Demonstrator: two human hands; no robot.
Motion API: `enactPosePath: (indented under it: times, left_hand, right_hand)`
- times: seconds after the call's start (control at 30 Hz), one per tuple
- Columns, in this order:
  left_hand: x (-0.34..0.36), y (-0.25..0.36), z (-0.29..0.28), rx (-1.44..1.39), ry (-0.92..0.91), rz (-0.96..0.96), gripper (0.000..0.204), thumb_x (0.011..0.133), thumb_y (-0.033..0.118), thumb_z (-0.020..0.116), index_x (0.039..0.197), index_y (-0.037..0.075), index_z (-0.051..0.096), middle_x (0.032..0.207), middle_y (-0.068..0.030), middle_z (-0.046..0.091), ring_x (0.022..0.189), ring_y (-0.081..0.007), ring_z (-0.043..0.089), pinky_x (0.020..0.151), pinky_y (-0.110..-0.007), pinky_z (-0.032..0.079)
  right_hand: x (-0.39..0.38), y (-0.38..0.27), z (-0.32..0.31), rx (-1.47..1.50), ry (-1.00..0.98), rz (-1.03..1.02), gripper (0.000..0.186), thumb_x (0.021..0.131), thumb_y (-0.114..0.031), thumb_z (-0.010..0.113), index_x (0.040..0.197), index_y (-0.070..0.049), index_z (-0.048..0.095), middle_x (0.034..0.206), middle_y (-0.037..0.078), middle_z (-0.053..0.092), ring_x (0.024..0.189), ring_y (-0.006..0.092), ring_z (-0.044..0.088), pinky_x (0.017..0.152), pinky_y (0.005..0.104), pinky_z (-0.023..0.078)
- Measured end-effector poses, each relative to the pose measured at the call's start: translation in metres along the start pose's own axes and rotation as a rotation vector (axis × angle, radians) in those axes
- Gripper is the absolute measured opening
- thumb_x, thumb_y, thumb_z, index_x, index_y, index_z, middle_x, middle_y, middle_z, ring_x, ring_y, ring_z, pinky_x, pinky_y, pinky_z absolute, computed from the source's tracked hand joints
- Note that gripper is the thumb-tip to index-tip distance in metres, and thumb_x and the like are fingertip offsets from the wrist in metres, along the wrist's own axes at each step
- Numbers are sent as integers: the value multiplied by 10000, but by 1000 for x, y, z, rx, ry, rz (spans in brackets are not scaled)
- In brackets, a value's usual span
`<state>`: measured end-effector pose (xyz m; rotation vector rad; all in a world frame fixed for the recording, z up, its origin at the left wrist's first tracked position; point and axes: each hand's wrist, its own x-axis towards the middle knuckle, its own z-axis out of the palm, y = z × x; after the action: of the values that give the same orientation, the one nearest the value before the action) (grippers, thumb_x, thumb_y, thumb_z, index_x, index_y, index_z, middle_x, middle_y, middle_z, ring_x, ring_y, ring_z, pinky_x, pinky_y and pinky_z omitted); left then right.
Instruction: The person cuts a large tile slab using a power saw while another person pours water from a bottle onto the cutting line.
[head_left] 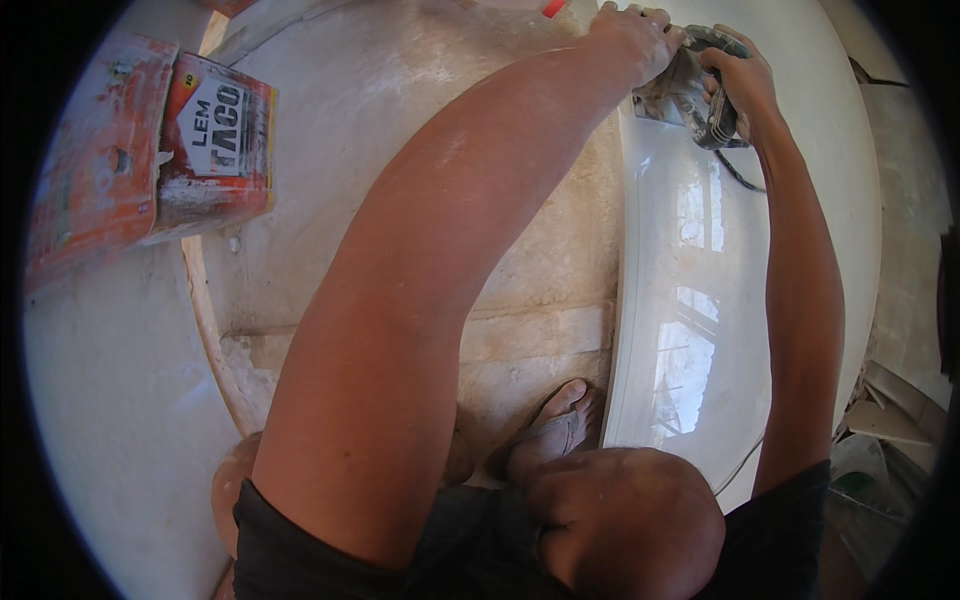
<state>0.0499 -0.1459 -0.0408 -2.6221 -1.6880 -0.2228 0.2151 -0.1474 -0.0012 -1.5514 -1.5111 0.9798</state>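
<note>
My right hand (745,88) is closed around the black looped handle of a dusty corded power tool (720,120) at the top right. The tool sits on a glossy white slab (670,250), its lower plate coated in pale dust. A dark cord runs from the handle. Dusty too, my left hand (640,38) reaches across to the slab's far left edge, beside the tool's front. Its fingers are spread and bent, with their tips partly hidden. Whether that hand touches the tool or only the slab I cannot tell.
Red-orange containers (215,130), smeared with white, stand at the left on a pale surface (110,380). A dusty trough-like floor (540,250) lies between that surface and the slab. My sandalled foot (560,420) rests there. Broken pieces (890,420) lie at the right.
</note>
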Motion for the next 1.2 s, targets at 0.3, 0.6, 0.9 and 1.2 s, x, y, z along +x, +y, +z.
enactPosePath:
  times: [0.3, 0.6, 0.9, 1.2]
  left_hand:
    - [-4, 2, -2, -25, -32, -1, 380, 1036, 239, 458, 1392, 121, 521, 1382, -106, 558, 1310, -274, 560, 1026, -465, 508]
    - [-9, 3, -3, -45, -31, 13, 368, 1041, 237, 451, 1382, 118, 521, 1386, -105, 553, 1323, -273, 547, 1022, -469, 507]
    - [-12, 5, -3, -52, -24, 12, 359, 1054, 239, 415, 1375, 119, 522, 1383, -101, 559, 1313, -275, 554, 1017, -472, 505]
    - [-14, 8, 3, -77, 14, 15, 349, 1052, 251, 407, 1342, 126, 559, 1369, -107, 573, 1304, -284, 560, 1020, -487, 498]
  right_hand:
    - [-7, 1, -2, 17, -32, 33, 575, 847, -47, 681, 1409, -46, 561, 872, 62, 646, 600, 98, 566, 539, 272, 527]
    - [-13, 1, -1, 27, -33, 53, 577, 864, -50, 680, 1426, -59, 552, 839, 49, 630, 554, 82, 545, 505, 267, 521]
    - [-15, 2, -2, 42, -44, 51, 588, 851, -42, 686, 1423, -53, 549, 828, 56, 637, 553, 95, 556, 498, 278, 517]
    - [-20, 4, -5, 57, -38, 54, 605, 828, -25, 688, 1416, -39, 546, 823, 69, 640, 551, 111, 569, 483, 289, 504]
